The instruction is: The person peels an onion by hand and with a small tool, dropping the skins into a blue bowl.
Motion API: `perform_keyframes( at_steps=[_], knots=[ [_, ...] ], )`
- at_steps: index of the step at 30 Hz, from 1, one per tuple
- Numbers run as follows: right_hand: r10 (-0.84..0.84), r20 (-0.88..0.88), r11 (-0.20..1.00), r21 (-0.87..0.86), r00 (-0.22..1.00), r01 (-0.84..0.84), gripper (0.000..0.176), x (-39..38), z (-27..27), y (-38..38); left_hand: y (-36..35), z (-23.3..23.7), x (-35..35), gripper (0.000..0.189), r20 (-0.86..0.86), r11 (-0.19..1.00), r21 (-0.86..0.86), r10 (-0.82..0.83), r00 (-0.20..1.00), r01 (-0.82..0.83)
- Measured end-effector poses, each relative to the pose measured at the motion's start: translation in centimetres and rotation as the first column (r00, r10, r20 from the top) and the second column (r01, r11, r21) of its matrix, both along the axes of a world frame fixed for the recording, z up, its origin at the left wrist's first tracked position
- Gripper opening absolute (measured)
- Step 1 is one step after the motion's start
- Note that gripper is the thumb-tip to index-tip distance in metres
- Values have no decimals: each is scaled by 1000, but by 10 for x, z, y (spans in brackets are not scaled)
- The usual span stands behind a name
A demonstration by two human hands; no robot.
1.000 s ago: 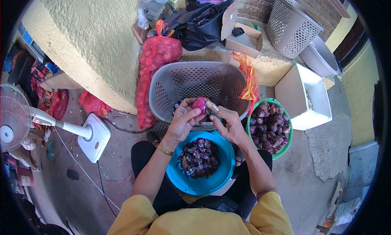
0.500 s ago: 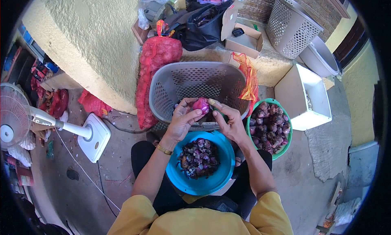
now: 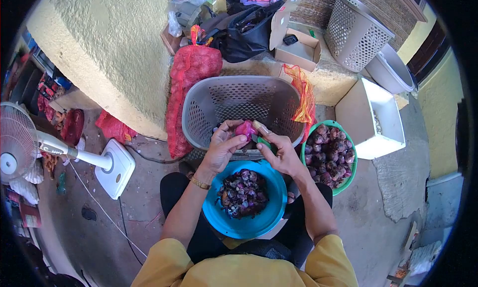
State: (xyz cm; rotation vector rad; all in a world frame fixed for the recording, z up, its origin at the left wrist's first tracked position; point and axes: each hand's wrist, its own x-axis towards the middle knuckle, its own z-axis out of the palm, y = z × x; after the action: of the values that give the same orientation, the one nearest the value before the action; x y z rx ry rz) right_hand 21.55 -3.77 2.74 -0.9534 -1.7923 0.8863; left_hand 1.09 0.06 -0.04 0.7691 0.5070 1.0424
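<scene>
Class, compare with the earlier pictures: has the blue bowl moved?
No. The blue bowl keeps its place just below the grey basket's near rim, while the left hand holds the onion and the right hand the knife.

Surface notes, 1 view: plastic, mesh, plaster.
Onion (image 3: 245, 129) looked glossy pink; peelings (image 3: 243, 192) were papery and matt. Basket (image 3: 199, 113) was grey perforated plastic, basin (image 3: 271, 215) smooth blue plastic, knife (image 3: 265, 142) handle green plastic. Sack (image 3: 191, 73) was red netting; wall (image 3: 109, 48) rough plaster.

The right hand (image 3: 281, 155) has turned slightly, so the green knife handle (image 3: 267, 144) shows again beside the pink peeled onion (image 3: 245, 129) held in the left hand (image 3: 222, 150).
</scene>
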Motion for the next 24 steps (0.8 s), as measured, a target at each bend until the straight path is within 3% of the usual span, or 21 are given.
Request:
perform_keyframes(
  at_steps=[8,10,17,19,24],
  knots=[
    [-7,23,997,72,1000,5,37,1,-1,2,-1,1,0,40,-8,1000,18,5,1000,-5],
    [-33,-4,999,-11,999,33,34,-1,5,0,-1,1,0,40,-14,1000,19,13,1000,-13],
    [-75,-27,997,-38,997,74,36,-1,-3,3,0,-1,-1,42,-53,997,78,24,998,-19],
    [-161,-167,972,-200,973,126,36,-2,0,1,0,0,0,48,-49,996,93,5,999,-1],
    [-237,-190,933,-316,953,169,39,11,-2,6,-2,8,-1,54,-18,996,92,-2,1000,4]
  ],
)
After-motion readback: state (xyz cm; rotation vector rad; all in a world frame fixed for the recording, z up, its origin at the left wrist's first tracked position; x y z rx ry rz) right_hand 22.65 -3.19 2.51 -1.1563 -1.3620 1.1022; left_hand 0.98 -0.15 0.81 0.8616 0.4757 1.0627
